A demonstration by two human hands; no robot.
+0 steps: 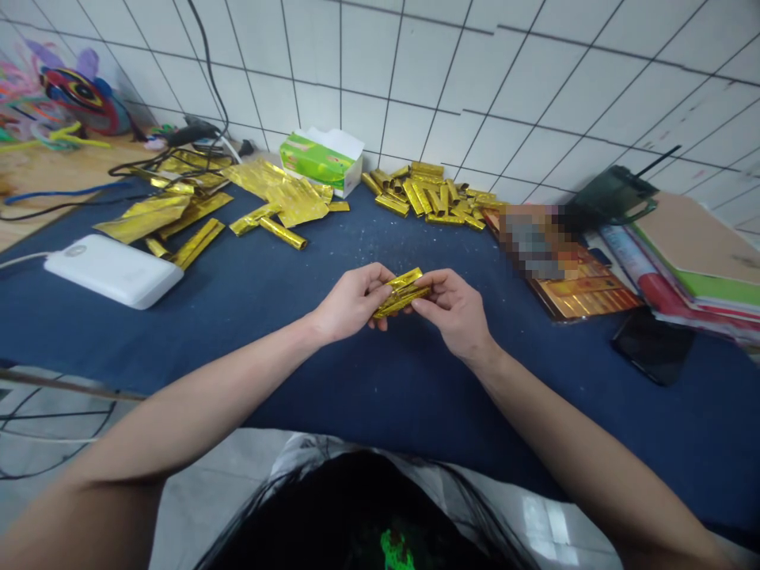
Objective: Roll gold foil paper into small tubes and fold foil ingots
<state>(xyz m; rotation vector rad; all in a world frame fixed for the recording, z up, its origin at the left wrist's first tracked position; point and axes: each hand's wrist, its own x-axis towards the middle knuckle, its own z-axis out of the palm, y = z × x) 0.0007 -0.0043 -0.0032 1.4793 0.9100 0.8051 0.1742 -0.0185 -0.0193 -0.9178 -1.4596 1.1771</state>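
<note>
My left hand (350, 301) and my right hand (451, 310) hold a small folded strip of gold foil (402, 293) between their fingers, just above the blue cloth table cover (416, 396). Far ahead of my hands lies a heap of folded gold foil bars (424, 194). To the left are crumpled gold foil sheets (279, 198) and a loose rolled gold bar (283, 233). More flat gold foil pieces (142, 219) lie further left.
A white power bank (112, 271) with a cable lies at left. Behind the foil stands a green tissue box (321, 162). At right are a black phone (653, 344), stacked folders (694, 261) and a gold printed packet (587, 297). Tiled wall (416, 79) rises behind.
</note>
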